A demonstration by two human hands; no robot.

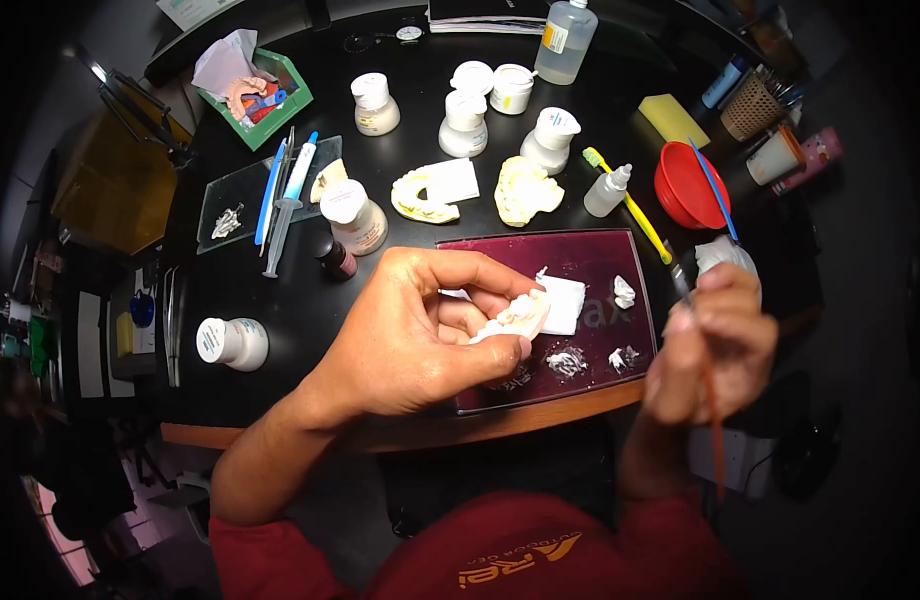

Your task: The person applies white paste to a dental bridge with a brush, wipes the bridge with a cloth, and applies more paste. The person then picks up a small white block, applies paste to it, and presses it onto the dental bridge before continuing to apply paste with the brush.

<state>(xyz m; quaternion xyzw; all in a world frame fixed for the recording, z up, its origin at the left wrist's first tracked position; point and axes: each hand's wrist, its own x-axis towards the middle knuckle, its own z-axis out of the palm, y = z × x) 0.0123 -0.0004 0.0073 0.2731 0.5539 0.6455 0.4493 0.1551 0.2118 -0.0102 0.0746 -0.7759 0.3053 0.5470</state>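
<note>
My left hand (405,330) is closed round a small pale dental cast (520,315), pinching it between thumb and fingers above a dark red glass slab (605,345). Part of the cast is covered by the fingers. To the right, my right hand (715,350) grips a thin brush (710,400) with an orange-brown handle, its dark tip pointing up and away from me. Brush and cast are apart. On the slab lie a folded white pad (563,304), smears of white paste (567,361) and a crumpled white tissue (623,291).
Several powder jars (375,115) stand behind the slab, near two yellowish dental casts (528,190). At right are a red bowl (688,190), a yellow toothbrush (635,210) and a dropper bottle (607,192). A glass plate (220,205) with tools lies left; a green box (292,95) sits behind it.
</note>
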